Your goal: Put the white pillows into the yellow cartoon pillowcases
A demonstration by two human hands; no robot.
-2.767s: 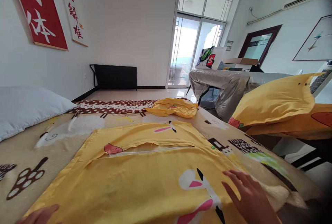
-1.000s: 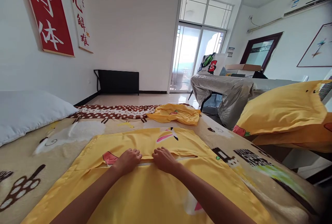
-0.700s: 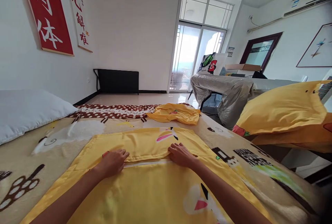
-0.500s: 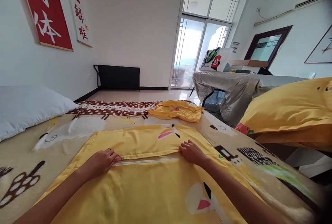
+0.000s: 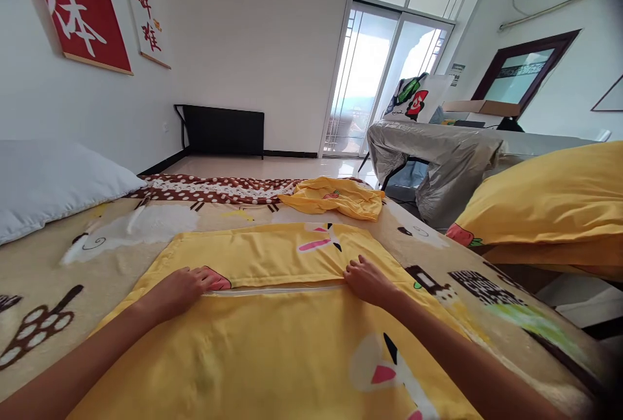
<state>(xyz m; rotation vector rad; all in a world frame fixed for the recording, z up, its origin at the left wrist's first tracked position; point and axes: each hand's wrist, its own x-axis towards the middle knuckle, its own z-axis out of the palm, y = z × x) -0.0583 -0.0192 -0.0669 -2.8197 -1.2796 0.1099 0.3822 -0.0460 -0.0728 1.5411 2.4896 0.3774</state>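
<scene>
A yellow pillowcase [image 5: 272, 348] with rabbit-like prints lies flat before me, a white-edged slit running crosswise under its folded-over flap [image 5: 263, 258]. At the left end of this slit, my left hand [image 5: 182, 290] is closed on the fabric beside a red strawberry print. My right hand [image 5: 367, 279] grips the flap's edge at the right end, its fingers curled. Between the hands the edge is stretched nearly straight. The fingertips are partly hidden in the cloth.
A patterned beige blanket [image 5: 43, 264] covers the bed. Another yellow cloth [image 5: 341, 198] lies crumpled at the far edge. A white pillow [image 5: 63, 180] is at left, a stuffed yellow pillow [image 5: 555, 193] at right. Beyond stands a table with a plastic cover [image 5: 438, 147].
Both hands have moved a little outward along the slit, and the flap's edge looks straighter. The view has shifted slightly, so the room appears higher.
</scene>
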